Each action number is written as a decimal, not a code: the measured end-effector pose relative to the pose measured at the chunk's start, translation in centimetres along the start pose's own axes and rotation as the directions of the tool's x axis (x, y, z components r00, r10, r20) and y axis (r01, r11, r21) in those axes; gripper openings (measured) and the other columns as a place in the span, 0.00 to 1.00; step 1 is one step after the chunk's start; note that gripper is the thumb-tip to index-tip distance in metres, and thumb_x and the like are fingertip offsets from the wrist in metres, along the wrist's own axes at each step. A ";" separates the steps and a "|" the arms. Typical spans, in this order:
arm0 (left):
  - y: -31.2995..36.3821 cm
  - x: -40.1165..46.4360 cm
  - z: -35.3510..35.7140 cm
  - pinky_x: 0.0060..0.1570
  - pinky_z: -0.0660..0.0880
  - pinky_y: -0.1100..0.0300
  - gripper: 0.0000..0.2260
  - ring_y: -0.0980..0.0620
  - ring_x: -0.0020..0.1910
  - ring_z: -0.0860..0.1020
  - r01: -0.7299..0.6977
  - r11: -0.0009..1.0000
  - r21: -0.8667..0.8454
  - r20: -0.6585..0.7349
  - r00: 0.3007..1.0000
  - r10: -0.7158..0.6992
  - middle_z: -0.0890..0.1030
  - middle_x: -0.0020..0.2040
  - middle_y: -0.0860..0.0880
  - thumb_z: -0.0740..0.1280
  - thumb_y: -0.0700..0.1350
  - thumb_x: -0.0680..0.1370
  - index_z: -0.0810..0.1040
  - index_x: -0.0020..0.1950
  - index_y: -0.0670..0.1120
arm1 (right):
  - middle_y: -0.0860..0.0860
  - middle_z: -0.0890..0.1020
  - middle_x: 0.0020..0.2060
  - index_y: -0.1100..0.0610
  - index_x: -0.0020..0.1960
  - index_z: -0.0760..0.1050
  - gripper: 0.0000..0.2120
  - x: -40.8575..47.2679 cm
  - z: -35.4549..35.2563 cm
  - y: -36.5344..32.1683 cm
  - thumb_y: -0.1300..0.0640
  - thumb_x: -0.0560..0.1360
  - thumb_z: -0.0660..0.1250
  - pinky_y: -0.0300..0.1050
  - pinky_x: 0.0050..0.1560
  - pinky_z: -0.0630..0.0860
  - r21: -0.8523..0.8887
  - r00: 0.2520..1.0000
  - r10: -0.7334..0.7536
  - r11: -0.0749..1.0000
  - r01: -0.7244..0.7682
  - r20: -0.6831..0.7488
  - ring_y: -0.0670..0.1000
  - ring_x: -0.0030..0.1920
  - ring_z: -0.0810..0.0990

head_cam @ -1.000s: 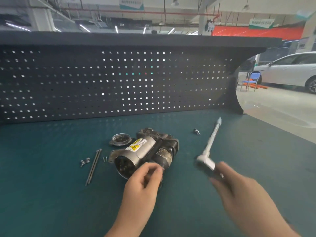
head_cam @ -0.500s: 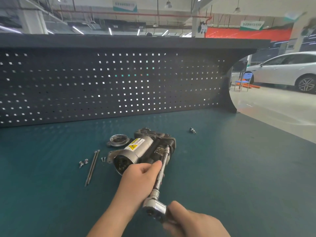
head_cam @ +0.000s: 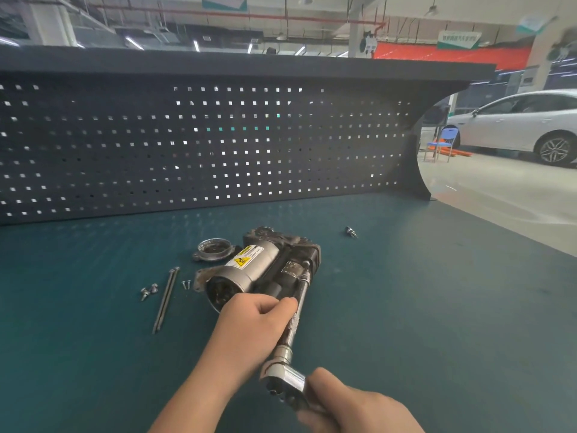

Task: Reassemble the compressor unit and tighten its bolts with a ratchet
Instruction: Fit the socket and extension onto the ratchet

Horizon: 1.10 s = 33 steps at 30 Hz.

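A person works at a teal, fine-textured bench [head_cam: 437,307] backed by a dark perforated metal pegboard [head_cam: 218,145]. At the bench's middle lies the compressor unit [head_cam: 265,267], a grimy cylinder of brushed silver metal with a yellow warning label, joined to a blackened cast housing at its far right. The left hand [head_cam: 249,326] curls its fingers over the unit's near end, thumb and forefinger pinching the knurled steel extension bar [head_cam: 298,307] that runs from the housing toward the viewer. The right hand [head_cam: 359,407], at the near edge, grips the handle of the polished chrome ratchet [head_cam: 284,379], whose rounded head caps the bar's near end.

Left of the unit lie two long thin steel bolts [head_cam: 165,300] side by side, two short hex-head screws [head_cam: 149,290] further left, and two tiny screws [head_cam: 186,284] between the bolts and the unit. A round, shallow metal end cap [head_cam: 214,250] with mounting ears sits just beyond the unit's left side. A small dark fitting [head_cam: 351,231] rests well apart at the far right. A white car [head_cam: 515,126] and a blue chair [head_cam: 445,142] stand on the shop floor beyond.

Half a second earlier the arrangement is nearly the same; a second ago the ratchet lay away to the right, clear of the unit, with the right hand just reaching it.
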State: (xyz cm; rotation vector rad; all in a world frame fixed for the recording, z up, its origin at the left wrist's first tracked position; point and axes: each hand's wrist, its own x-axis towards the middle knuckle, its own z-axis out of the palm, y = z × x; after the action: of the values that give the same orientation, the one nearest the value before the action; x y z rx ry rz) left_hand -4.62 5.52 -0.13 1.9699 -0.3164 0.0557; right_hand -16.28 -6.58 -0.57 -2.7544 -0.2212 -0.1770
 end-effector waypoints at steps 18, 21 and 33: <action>0.1 -0.1 -0.2 0.29 0.62 0.61 0.20 0.52 0.30 0.63 -0.017 1.000 -0.013 0.006 1.000 0.017 0.67 0.29 0.45 0.68 0.49 0.74 0.74 0.35 0.32 | 0.20 0.64 0.39 0.34 0.46 0.47 0.11 0.6 0.1 -0.2 0.30 0.73 0.44 0.37 0.43 0.67 0.029 0.998 0.055 0.998 -0.055 0.000 0.47 0.41 0.66; -0.1 0.0 -0.3 0.29 0.61 0.61 0.21 0.52 0.31 0.63 -0.009 1.000 0.011 0.027 1.000 0.008 0.66 0.29 0.46 0.68 0.52 0.74 0.74 0.34 0.33 | 0.45 0.72 0.25 0.48 0.40 0.70 0.20 1.0 0.8 0.2 0.35 0.66 0.47 0.33 0.24 0.68 -0.128 0.992 0.033 0.991 -0.049 -0.125 0.46 0.27 0.72; 0.0 0.0 -0.7 0.30 0.69 0.71 0.12 0.59 0.29 0.74 0.100 0.995 0.010 0.141 0.985 -0.101 0.84 0.32 0.50 0.71 0.51 0.74 0.84 0.34 0.45 | 0.46 0.77 0.58 0.44 0.61 0.61 0.16 1.2 1.3 0.4 0.36 0.80 0.50 0.42 0.44 0.65 -0.109 0.999 0.031 0.993 -0.035 -0.041 0.52 0.56 0.78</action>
State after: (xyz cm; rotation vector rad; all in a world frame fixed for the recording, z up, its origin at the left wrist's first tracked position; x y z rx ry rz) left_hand -4.57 6.12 0.17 1.9943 -0.3083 -0.1488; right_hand -14.92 -6.27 -1.75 -2.8588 -0.1594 -0.2405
